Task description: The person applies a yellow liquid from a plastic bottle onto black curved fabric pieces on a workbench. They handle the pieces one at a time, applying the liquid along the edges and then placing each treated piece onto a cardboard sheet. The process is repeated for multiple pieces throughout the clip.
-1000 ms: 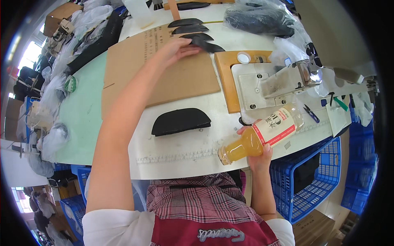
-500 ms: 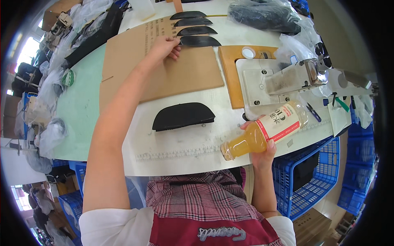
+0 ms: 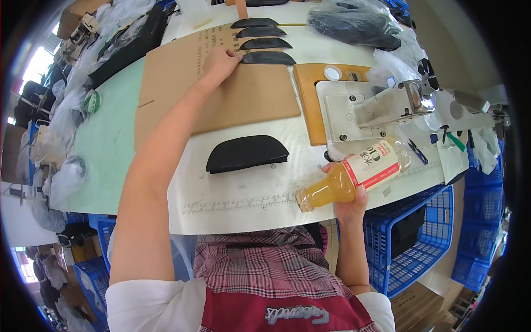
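My left hand (image 3: 221, 63) reaches over a flat cardboard sheet (image 3: 249, 99) and pinches the left tip of a black half-moon piece (image 3: 270, 58), the nearest in a row. Beyond it several similar black pieces (image 3: 260, 32) lie one behind another on the cardboard's far right edge. In my right hand (image 3: 352, 205) a clear plastic bottle (image 3: 332, 187) of orange-yellow drink is gripped, tilted with its capped neck towards the lower left. A larger black half-moon piece (image 3: 247, 153) sits alone on the white table, between the cardboard and a printed ruler strip (image 3: 238, 204).
To the right stands a sewing machine (image 3: 381, 108) with a wooden-edged plate (image 3: 310, 102). Small blue snips (image 3: 418, 152) lie beyond the bottle. Below the table's right edge is a blue crate (image 3: 420, 243) with black material. Plastic-wrapped black goods (image 3: 354, 25) are at the back.
My left fingers have tucked in closer at the black piece's tip, and that piece has shifted slightly. The bottle stays in my right hand; the whole view has moved a little.
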A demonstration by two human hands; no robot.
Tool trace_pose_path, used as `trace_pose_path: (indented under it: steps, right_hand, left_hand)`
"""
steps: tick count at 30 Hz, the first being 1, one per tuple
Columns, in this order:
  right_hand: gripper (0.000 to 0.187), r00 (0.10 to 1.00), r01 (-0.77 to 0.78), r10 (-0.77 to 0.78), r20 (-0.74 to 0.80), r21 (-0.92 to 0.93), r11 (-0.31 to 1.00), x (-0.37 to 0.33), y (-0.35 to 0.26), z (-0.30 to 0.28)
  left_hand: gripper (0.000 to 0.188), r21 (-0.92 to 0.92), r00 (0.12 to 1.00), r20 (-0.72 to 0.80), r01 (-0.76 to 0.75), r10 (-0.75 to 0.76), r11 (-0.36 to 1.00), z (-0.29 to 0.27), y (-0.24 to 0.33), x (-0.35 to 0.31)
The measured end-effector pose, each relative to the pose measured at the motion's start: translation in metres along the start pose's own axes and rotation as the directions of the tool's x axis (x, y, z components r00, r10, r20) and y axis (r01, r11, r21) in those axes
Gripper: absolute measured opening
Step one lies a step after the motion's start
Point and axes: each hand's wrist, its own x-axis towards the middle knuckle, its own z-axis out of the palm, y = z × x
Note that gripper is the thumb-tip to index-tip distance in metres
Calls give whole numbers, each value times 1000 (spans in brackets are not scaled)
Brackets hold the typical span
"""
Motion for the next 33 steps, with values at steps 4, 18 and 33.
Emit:
trace_pose_path:
  steps: [4, 18, 33]
  right_hand:
    - [71, 1000, 2, -2, 1, 0, 1000, 0, 0, 0]
    - [72, 1000, 6, -6, 12, 8, 1000, 0, -3, 1]
    - [68, 980, 131, -99, 172, -188, 973, 18, -11, 22]
  left_hand:
    - [24, -82, 1000, 10, -25, 26, 996, 3, -5, 2]
    - [19, 80, 1000, 23, -20, 19, 997, -3, -4, 18]
    - [25, -732, 932, 361, 279, 7, 621, -98, -6, -229]
